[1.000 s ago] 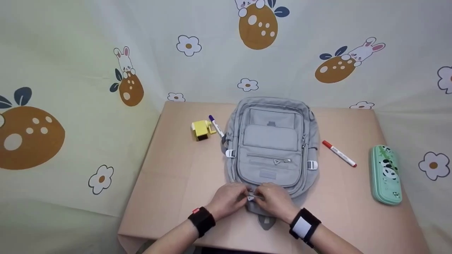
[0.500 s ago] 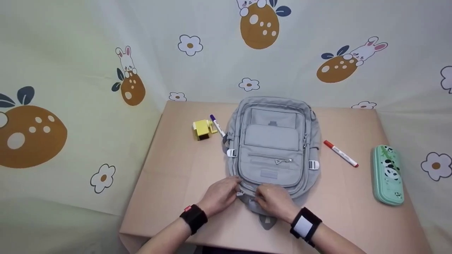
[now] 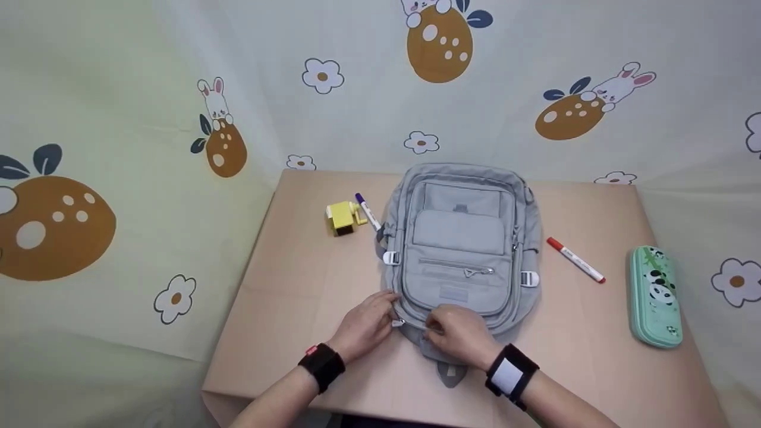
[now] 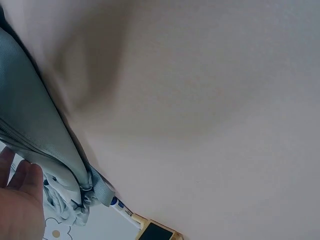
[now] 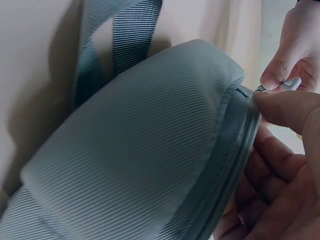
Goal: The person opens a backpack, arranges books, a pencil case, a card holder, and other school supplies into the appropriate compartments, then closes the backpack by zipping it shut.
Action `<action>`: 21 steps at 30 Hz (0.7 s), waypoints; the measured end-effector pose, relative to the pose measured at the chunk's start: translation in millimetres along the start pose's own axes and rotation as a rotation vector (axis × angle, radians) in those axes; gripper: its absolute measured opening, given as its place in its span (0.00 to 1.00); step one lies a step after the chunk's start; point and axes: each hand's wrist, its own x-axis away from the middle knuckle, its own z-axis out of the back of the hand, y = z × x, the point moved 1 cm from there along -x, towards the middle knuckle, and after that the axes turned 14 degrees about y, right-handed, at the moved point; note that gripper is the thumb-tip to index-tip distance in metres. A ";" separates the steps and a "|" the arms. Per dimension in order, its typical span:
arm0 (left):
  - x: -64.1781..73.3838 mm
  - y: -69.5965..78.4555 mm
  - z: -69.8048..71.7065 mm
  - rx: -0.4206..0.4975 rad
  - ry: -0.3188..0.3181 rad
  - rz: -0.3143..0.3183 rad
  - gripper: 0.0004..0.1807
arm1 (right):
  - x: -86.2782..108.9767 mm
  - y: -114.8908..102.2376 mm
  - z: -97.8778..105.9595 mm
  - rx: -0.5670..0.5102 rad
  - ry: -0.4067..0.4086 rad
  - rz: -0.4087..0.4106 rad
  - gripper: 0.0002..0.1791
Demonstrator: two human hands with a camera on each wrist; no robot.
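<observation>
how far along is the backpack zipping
Done: the backpack lies front up on the table. In hand: the left hand pinches the zipper pull; the right hand grips the backpack's edge. Remaining: perhaps its left side; opening or closing is unclear.

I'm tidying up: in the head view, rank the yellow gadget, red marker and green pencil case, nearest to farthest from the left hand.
From the left hand:
1. Yellow gadget: left of the backpack.
2. Red marker: right of the backpack.
3. Green pencil case: far right.

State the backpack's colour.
The backpack is grey; the head view shows it best.
</observation>
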 end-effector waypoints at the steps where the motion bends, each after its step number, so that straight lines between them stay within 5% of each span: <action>1: 0.5 0.3 0.6 0.000 0.003 0.006 0.07 | -1.9 -1.8 -0.4 -0.002 0.002 0.003 0.08; 10: 0.3 5.3 2.9 -0.024 -0.007 0.082 0.06 | -20.8 -21.2 -11.7 -0.011 0.034 0.061 0.09; 21: 1.0 7.2 4.1 -0.032 -0.009 0.078 0.07 | -27.1 -24.4 -24.7 0.003 0.049 0.071 0.11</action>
